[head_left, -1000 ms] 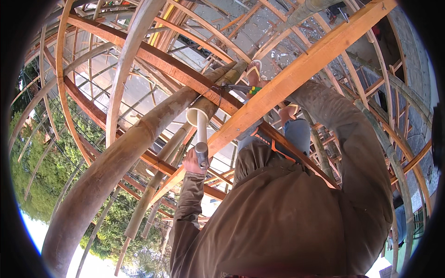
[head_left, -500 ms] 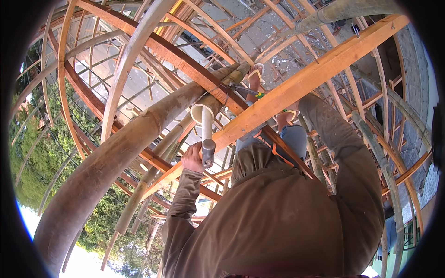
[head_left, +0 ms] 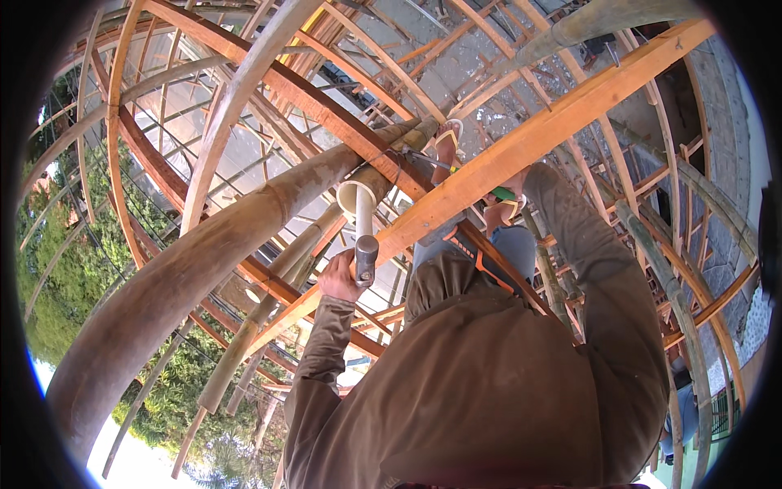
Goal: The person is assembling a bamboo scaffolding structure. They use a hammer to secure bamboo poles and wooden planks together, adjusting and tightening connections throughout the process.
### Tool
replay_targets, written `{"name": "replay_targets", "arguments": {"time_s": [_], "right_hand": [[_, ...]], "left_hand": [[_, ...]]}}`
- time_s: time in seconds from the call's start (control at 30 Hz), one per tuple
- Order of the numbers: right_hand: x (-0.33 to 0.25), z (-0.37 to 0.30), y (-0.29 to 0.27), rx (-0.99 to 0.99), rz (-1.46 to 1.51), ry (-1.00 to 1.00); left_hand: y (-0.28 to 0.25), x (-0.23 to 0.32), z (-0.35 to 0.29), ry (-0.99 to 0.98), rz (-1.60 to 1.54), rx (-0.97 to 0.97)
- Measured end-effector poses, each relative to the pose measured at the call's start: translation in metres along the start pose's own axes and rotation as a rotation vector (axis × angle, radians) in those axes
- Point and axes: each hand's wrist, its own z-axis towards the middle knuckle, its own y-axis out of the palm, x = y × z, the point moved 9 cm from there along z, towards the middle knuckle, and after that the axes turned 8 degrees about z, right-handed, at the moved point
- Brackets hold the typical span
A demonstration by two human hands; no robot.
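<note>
My left hand [head_left: 339,277] is closed round the edge of an orange-brown wooden beam [head_left: 489,171] that slants up to the right. Right beside it is a hammer head [head_left: 366,259], whose pale handle [head_left: 364,218] stands inside the hollow end of a bamboo pole [head_left: 356,194]. Partly behind the beam, my right hand [head_left: 516,184] grips a hand tool with a green handle [head_left: 503,194]; the beam covers much of it. A second timber [head_left: 326,106] crosses the bamboo, and thin dark wire [head_left: 399,159] shows at that crossing.
A thick bamboo pole [head_left: 204,244] runs along my left. Many timbers and bamboo poles form an open lattice around and below me. My sandalled foot [head_left: 446,138] is on the framework beyond the beam. Nails [head_left: 612,55] stick out of the beam's far end. Trees [head_left: 65,269] stand at left.
The green tool handle has shifted right and nearer to me, away from the wired crossing, and more of my right hand shows. My left hand and the hammer stay in place.
</note>
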Motion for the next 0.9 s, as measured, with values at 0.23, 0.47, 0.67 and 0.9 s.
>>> {"name": "replay_targets", "arguments": {"time_s": [0.23,0.47,0.67,0.9], "right_hand": [[-0.006,0.007,0.015,-0.049,0.03,-0.002],[-0.011,0.015,0.029,-0.079,0.044,-0.014],[-0.019,0.009,0.026,-0.016,0.08,0.026],[0.002,0.001,0.027,0.3,-0.284,-0.231]], "left_hand": [[-0.007,0.004,0.004,-0.015,0.017,0.01],[-0.006,0.003,0.004,-0.04,0.012,-0.015],[0.002,0.001,0.001,-0.032,0.049,-0.055],[-0.004,0.004,0.002,-0.009,0.037,-0.001]]}}
